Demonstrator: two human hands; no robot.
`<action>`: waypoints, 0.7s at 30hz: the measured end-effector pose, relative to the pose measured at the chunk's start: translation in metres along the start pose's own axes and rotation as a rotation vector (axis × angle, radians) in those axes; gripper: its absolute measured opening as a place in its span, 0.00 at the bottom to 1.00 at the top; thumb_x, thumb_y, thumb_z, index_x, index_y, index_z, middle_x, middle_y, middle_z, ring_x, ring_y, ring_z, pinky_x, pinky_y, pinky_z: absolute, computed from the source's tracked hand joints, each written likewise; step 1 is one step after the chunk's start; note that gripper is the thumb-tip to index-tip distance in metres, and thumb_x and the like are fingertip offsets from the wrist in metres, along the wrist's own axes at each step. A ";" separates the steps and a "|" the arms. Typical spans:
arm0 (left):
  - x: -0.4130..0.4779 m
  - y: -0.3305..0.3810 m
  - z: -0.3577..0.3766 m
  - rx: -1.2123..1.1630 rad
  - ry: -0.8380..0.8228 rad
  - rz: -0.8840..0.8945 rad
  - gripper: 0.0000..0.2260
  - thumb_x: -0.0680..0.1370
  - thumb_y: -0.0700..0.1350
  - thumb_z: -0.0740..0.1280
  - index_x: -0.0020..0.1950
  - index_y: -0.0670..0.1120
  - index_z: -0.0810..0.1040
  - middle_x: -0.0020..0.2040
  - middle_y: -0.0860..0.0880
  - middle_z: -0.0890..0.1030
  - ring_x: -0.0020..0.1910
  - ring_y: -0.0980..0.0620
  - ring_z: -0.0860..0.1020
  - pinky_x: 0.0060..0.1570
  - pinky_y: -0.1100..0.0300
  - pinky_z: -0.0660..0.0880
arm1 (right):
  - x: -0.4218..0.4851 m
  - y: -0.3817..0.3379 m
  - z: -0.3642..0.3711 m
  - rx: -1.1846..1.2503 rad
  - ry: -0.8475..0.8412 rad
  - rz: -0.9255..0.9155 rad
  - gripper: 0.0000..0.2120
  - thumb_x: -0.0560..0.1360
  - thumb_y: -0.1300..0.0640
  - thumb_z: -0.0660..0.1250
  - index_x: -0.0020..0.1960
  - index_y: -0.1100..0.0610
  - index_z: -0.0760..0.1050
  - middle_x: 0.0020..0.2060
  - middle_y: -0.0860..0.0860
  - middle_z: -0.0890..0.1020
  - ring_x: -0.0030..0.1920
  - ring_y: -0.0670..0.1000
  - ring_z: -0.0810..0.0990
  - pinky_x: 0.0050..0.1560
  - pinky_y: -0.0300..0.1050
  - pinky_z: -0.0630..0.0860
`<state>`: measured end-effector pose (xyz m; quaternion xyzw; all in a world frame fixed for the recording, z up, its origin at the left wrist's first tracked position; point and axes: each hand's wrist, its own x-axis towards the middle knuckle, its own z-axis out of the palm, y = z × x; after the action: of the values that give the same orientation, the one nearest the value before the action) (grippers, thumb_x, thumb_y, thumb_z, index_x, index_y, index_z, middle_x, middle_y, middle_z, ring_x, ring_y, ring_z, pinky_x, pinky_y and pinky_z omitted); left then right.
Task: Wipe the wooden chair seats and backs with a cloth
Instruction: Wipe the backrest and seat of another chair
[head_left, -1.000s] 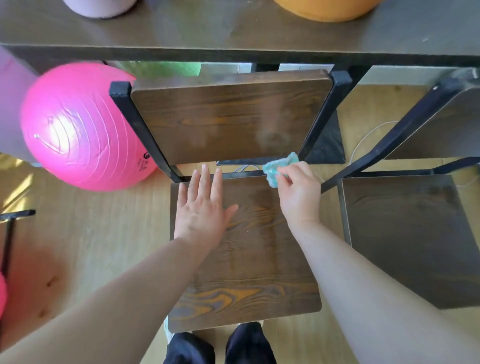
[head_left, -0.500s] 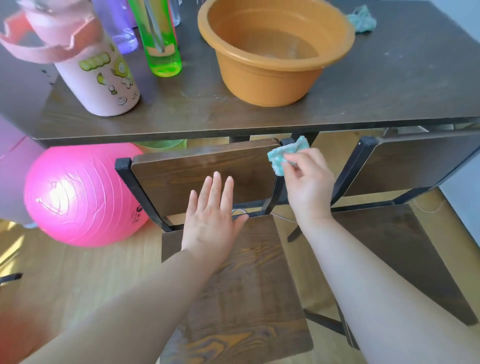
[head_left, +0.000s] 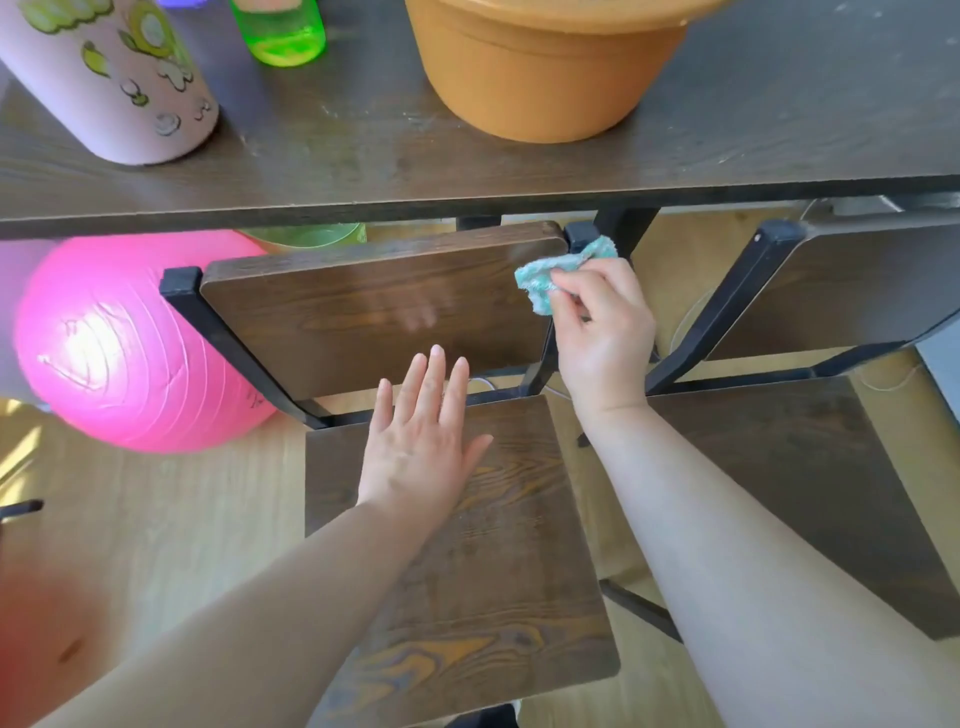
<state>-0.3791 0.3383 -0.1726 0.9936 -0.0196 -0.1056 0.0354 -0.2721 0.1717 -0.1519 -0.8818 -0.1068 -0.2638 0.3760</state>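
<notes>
A dark wooden chair stands in front of me, its seat below and its backrest tucked under the table edge. My right hand pinches a small teal cloth against the backrest's upper right corner, beside the black frame post. My left hand lies flat with fingers spread on the back part of the seat. A second wooden chair stands to the right, with its backrest partly under the table.
A dark table spans the top, carrying an orange basin, a pink bottle and a green bottle. A large pink exercise ball sits on the wooden floor left of the chair.
My right hand lifted the cloth from the back edge of the seat up to the backrest's upper right corner. The view tilted up to show the table top. My left hand stayed on the seat.
</notes>
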 end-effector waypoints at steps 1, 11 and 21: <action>-0.003 -0.001 0.009 0.011 -0.025 -0.005 0.34 0.82 0.63 0.47 0.79 0.49 0.33 0.81 0.46 0.38 0.80 0.46 0.37 0.78 0.44 0.43 | -0.005 0.005 0.003 0.000 -0.008 0.001 0.10 0.77 0.56 0.69 0.53 0.62 0.82 0.53 0.56 0.80 0.56 0.50 0.80 0.51 0.43 0.82; -0.018 -0.007 0.061 -0.038 -0.117 -0.112 0.35 0.82 0.62 0.49 0.80 0.48 0.37 0.81 0.46 0.38 0.79 0.48 0.37 0.78 0.45 0.42 | -0.069 0.056 0.042 -0.018 -0.163 0.146 0.07 0.76 0.60 0.67 0.49 0.62 0.82 0.50 0.56 0.79 0.51 0.53 0.80 0.49 0.44 0.80; -0.036 -0.021 0.070 -0.098 -0.092 -0.177 0.34 0.82 0.62 0.51 0.80 0.49 0.37 0.81 0.47 0.38 0.80 0.48 0.37 0.78 0.44 0.42 | -0.098 0.076 0.065 -0.144 -0.337 0.266 0.04 0.76 0.63 0.67 0.44 0.62 0.80 0.51 0.54 0.79 0.49 0.55 0.80 0.49 0.53 0.80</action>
<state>-0.4284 0.3567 -0.2346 0.9826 0.0716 -0.1546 0.0736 -0.3004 0.1670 -0.2891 -0.9443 -0.0318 -0.0681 0.3203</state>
